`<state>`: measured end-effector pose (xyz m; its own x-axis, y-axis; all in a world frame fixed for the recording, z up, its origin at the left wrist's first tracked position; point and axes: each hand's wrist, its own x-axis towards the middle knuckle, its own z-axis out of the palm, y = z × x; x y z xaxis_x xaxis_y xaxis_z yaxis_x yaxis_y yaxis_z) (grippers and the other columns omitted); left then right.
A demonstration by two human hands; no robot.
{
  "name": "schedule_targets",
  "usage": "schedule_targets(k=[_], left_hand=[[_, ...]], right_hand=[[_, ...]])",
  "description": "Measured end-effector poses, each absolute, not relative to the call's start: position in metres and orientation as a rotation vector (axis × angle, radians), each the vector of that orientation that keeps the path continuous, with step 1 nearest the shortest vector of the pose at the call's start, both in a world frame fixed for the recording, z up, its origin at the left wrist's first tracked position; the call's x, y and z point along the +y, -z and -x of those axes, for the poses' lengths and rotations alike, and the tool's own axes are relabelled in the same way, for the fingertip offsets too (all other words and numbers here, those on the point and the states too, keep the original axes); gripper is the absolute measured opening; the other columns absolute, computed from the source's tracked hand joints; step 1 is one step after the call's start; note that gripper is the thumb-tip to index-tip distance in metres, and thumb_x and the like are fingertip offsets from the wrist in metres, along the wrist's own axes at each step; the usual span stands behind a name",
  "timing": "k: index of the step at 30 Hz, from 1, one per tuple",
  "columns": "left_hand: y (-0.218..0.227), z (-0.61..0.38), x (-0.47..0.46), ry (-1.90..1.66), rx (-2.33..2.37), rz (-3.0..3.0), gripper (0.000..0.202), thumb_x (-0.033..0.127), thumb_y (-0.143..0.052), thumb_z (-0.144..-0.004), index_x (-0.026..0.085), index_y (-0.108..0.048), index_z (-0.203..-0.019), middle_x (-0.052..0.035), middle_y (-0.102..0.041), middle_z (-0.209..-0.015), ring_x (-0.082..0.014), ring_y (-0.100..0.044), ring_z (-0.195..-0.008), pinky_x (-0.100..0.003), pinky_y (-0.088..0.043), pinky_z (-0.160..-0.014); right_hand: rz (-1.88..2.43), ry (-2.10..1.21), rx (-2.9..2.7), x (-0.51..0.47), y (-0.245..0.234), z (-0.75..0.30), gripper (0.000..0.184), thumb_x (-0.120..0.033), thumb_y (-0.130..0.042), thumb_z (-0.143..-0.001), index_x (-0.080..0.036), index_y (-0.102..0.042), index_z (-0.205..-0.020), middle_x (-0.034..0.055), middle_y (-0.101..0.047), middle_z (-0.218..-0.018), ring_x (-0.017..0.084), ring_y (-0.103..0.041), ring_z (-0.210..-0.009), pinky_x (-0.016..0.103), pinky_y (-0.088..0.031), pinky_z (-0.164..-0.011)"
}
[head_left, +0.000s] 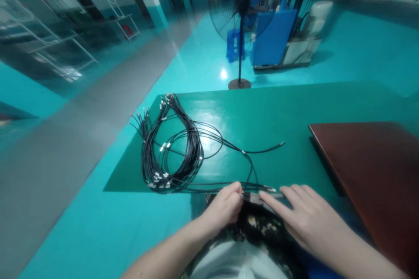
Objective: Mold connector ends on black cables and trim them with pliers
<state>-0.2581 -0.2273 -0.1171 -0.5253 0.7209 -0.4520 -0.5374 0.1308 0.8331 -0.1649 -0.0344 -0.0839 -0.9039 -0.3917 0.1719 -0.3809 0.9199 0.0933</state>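
Observation:
Black cables (pixel 193 144) with small white tags lie in a large coil on the left part of the green tabletop (pixel 278 113). Several strands run from it along the near edge toward me. My left hand (pixel 225 205) is closed in a fist there, on what appears to be a cable's end, mostly hidden by the fingers. Between my hands is a slim grey metallic tool (pixel 257 199), its exact kind unclear. My right hand (pixel 304 216) grips it, index finger along its side. A loose cable tip (pixel 281 144) lies farther back on the table.
A brown board (pixel 369 157) lies on the right side of the table. Beyond the table stand a black pedestal fan (pixel 241 43), a blue stool (pixel 235 45) and a blue machine (pixel 273 37). White metal racks (pixel 62 43) are at the far left.

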Motion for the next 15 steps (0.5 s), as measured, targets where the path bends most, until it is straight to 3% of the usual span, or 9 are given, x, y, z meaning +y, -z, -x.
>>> schedule_targets(k=[6, 15], left_hand=[[0.119, 0.258, -0.239, -1.591, 1.495, -0.138, 0.008, 0.020, -0.039, -0.071, 0.020, -0.033, -0.065, 0.0091, -0.023, -0.048, -0.0053, -0.018, -0.042, -0.018, -0.013, -0.040], [0.113, 0.255, -0.251, -1.604, 1.291, -0.117, 0.011, 0.020, -0.044, -0.070, 0.019, -0.034, -0.065, 0.0086, -0.026, -0.049, -0.0043, -0.020, -0.041, -0.017, -0.015, -0.039]], right_hand=[[-0.688, -0.048, -2.992, -0.038, 0.091, 0.170, 0.053, -0.012, -0.043, -0.075, -0.022, -0.045, -0.127, 0.0101, -0.061, -0.084, 0.021, -0.057, -0.069, 0.031, -0.042, -0.060], [-0.746, -0.913, -3.184, -0.044, 0.051, 0.204, 0.038, -0.021, -0.044, -0.082, -0.034, -0.056, -0.116, -0.0050, -0.069, -0.078, 0.011, -0.058, -0.058, 0.020, -0.040, -0.056]])
